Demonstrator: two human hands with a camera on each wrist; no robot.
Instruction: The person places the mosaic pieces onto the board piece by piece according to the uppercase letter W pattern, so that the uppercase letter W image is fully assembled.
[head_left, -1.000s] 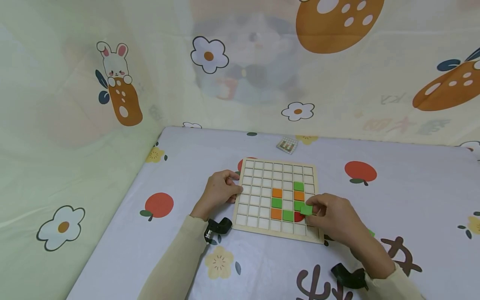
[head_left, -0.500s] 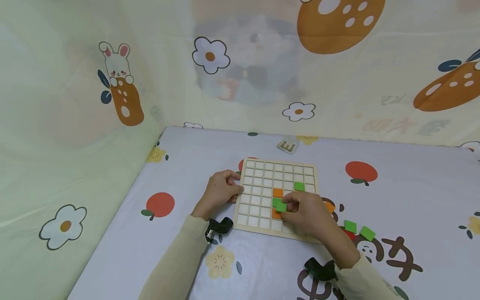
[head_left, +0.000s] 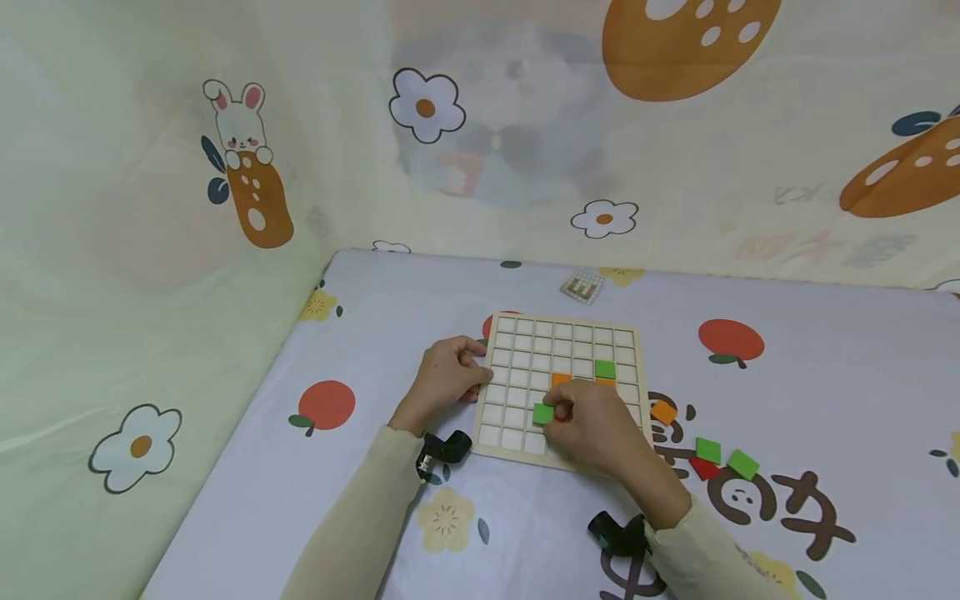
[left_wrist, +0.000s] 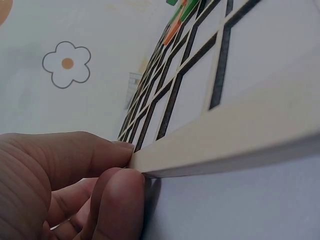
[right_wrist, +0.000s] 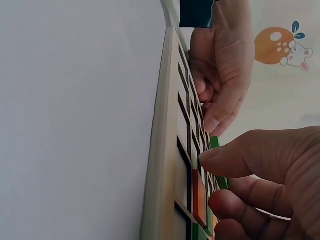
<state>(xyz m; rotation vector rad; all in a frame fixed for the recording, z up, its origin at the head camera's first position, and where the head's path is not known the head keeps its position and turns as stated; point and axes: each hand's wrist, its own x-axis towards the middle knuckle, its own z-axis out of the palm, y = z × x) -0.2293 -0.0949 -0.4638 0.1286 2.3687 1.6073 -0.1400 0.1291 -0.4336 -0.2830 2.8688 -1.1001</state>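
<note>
A wooden grid board (head_left: pixel 517 457) lies on the table with orange and green tiles in some cells. At its left edge, my left hand (head_left: pixel 442 379) pinches the frame; the left wrist view shows thumb and finger of this hand (left_wrist: pixel 75 180) at the board's edge (left_wrist: pixel 225 135). My right hand (head_left: pixel 600 425) pinches a green tile (head_left: pixel 543 414) over the lower middle cells, hiding several of them. In the right wrist view an orange tile (right_wrist: pixel 199 197) sits in the board below the thumb of the right hand (right_wrist: pixel 270 175).
Right of the board lie an orange tile (head_left: pixel 663 412), green tiles (head_left: pixel 708 451) (head_left: pixel 742 465) and a red piece (head_left: pixel 703 469). Behind the board is a small patterned card (head_left: pixel 582 287). A printed curtain (head_left: pixel 480 167) hangs around the table's back and left.
My right hand has moved left across the board with the green tile, uncovering the loose tiles at the right. My left hand has stayed at the board's left edge.
</note>
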